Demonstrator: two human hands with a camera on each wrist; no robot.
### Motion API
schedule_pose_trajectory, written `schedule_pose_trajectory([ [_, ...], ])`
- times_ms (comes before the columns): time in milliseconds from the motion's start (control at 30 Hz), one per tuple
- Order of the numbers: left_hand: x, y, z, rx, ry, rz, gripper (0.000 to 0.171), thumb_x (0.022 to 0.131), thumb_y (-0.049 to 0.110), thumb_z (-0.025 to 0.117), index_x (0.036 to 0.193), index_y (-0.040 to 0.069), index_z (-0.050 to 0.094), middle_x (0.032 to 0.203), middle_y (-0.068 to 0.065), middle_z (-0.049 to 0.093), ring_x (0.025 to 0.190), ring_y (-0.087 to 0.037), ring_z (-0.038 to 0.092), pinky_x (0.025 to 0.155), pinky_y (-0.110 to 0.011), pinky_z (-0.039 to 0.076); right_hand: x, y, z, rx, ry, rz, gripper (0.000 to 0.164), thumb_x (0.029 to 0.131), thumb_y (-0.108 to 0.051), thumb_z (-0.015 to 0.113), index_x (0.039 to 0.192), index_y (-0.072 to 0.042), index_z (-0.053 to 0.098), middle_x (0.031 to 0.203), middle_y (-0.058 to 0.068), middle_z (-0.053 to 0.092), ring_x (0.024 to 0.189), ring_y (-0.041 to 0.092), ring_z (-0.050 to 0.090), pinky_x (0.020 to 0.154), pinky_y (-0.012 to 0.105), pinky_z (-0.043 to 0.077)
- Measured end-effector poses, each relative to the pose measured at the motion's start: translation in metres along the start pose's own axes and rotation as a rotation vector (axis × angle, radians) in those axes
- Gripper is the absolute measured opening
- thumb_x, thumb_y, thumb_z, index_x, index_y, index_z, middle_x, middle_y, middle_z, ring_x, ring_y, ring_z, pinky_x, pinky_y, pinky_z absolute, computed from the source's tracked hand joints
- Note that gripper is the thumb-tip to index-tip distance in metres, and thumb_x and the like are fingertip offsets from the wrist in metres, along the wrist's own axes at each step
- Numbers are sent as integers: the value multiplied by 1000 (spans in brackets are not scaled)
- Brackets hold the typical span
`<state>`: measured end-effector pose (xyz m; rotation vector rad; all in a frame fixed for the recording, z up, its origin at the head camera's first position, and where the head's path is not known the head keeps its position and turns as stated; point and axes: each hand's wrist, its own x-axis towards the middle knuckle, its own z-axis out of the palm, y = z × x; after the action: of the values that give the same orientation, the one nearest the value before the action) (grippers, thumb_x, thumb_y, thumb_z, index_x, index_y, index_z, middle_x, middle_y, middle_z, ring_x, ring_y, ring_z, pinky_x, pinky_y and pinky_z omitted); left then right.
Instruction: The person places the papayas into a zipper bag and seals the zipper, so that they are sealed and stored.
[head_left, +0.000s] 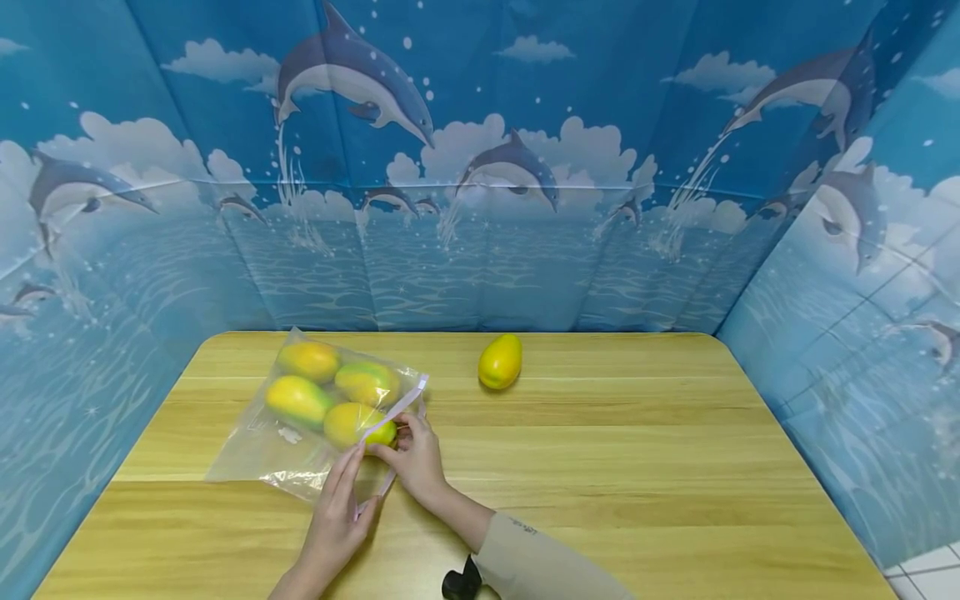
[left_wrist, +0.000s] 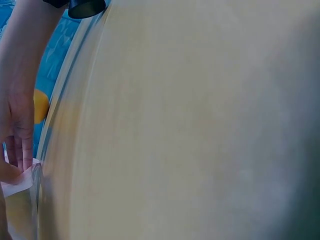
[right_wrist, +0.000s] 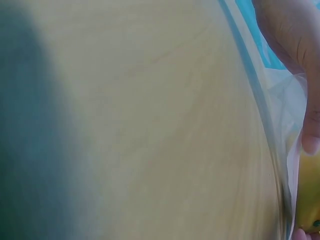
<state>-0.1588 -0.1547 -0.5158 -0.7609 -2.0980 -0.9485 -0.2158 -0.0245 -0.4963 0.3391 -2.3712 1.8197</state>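
Observation:
A clear plastic zip bag (head_left: 247,454) lies on the left of the table, with several yellow-green mangoes inside. My left hand (head_left: 335,521) pinches the near part of the bag's mouth between thumb and fingers. At the mouth, my right hand (head_left: 417,460) grips the end of the nearest mango (head_left: 348,423), most of which lies within the bag behind the pale zip strip (head_left: 408,397). In the right wrist view, a thumb presses the plastic beside a mango (right_wrist: 307,192). One loose mango (head_left: 500,362) stands apart near the table's back edge.
The wooden table (head_left: 637,467) ends at a blue dolphin-print curtain (head_left: 525,267) behind and at both sides. A black wrist camera (head_left: 461,581) shows near the right sleeve (head_left: 543,562).

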Motion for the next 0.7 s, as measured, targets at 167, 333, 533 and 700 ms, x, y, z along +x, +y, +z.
schedule_pose_trajectory([
  [167, -1, 0, 0, 14, 6, -7, 63, 75, 12, 53, 129, -15, 37, 128, -27, 42, 132, -12, 28, 110, -20, 26, -1, 1, -2, 6, -30, -23, 42, 73, -11, 76, 107, 6, 59, 98, 14, 57, 86, 24, 58, 72, 21, 57],
  [333, -1, 0, -1, 9, 5, -2, 64, 74, 10, 54, 129, -16, 36, 128, -28, 42, 132, -12, 28, 111, -21, 26, -1, 5, -5, 17, -65, -22, 43, 73, -6, 74, 110, 9, 58, 98, 17, 59, 89, 28, 60, 73, 21, 57],
  [533, -2, -1, -2, -42, 8, 3, 75, 61, -3, 59, 131, -14, 35, 128, -28, 41, 130, -15, 31, 110, -20, 27, 0, 6, -4, 36, -62, -16, 43, 72, -6, 75, 109, 8, 59, 99, 17, 61, 89, 26, 62, 73, 19, 56],
  [700, -2, -1, 0, -48, 28, 21, 68, 67, 4, 56, 129, -15, 37, 127, -29, 42, 130, -16, 32, 110, -21, 27, 1, 6, -1, 55, -59, -38, 41, 71, -4, 75, 107, 8, 60, 101, 17, 61, 89, 27, 62, 74, 19, 56],
])
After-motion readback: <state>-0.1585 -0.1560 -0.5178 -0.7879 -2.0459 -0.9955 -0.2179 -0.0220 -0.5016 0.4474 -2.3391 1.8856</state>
